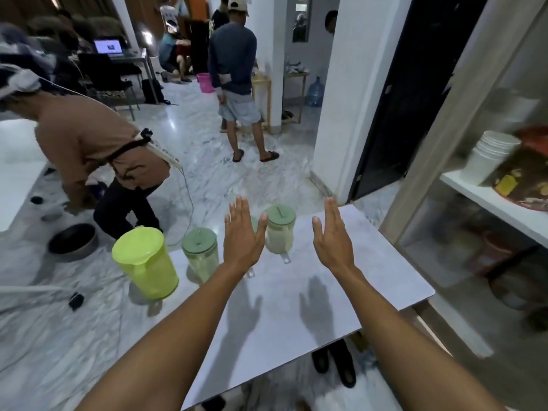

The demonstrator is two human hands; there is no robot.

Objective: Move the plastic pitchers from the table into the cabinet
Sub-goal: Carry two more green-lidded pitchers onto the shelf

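left hand (241, 232): fingers straight, empty, over desk (341, 298)
right hand (332, 235): fingers straight, empty
lime pitcher (146, 262): desk's left edge
green-lid pitchers (200, 253): far edge
cabinet (439, 137): beside desk's right

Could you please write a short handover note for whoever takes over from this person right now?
Left hand: open, above the table, holding nothing.
Right hand: open, also empty.
Things: the yellow-green pitcher, the left green-lidded pitcher and the right green-lidded pitcher stand along the table's far side; another may be hidden behind the left hand.
Done: nothing; no pitcher shows in the cabinet on the right.
Left: move every pitcher into the cabinet.
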